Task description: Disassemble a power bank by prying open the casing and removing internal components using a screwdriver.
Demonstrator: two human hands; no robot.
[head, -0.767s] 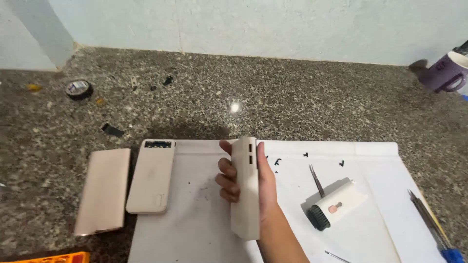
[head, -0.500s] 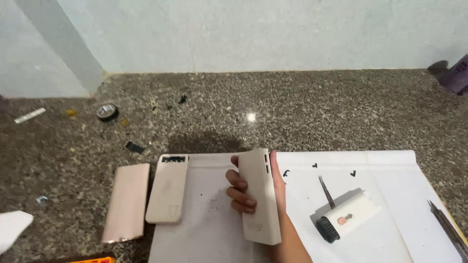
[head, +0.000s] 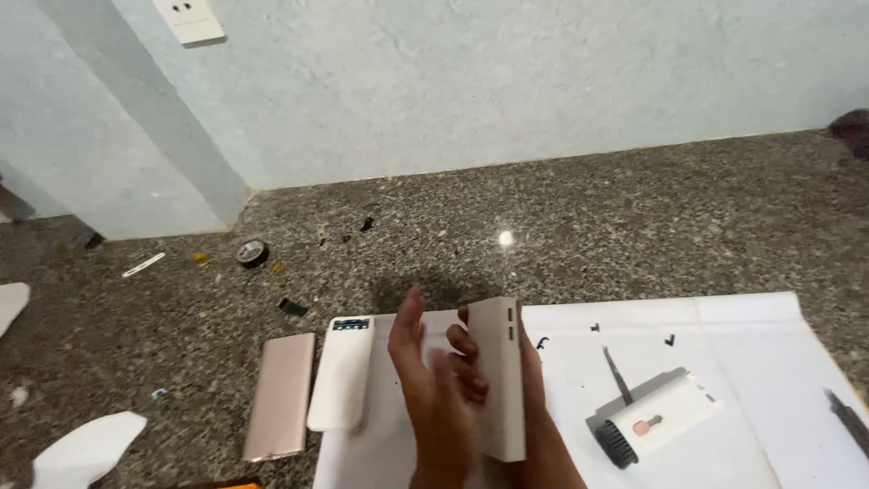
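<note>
Speckled granite counter (head: 634, 226) under pale blue wall (head: 498, 81); right-hand fingers (head: 462, 353) around power bank (head: 498, 380).

Right hand: your right hand (head: 529, 398) grips a cream power bank (head: 500, 376) upright, its port end facing up.
Left hand: your left hand (head: 434, 398) is raised just beside the power bank, fingers straight, slightly blurred; whether it touches the casing is unclear.
Mat: a white mat (head: 751, 362) lies on the speckled stone desk (head: 634, 226) under your hands.
Left of you: a white power bank (head: 342, 385) and a pinkish-gold flat cover (head: 281, 407) lie side by side.
Right of you: a white cleaning tool with a black brush end (head: 656, 418) lies on the mat, beside a thin dark tool (head: 618, 376).
Farther back: a roll of black tape (head: 253, 253) sits near the wall.
</note>
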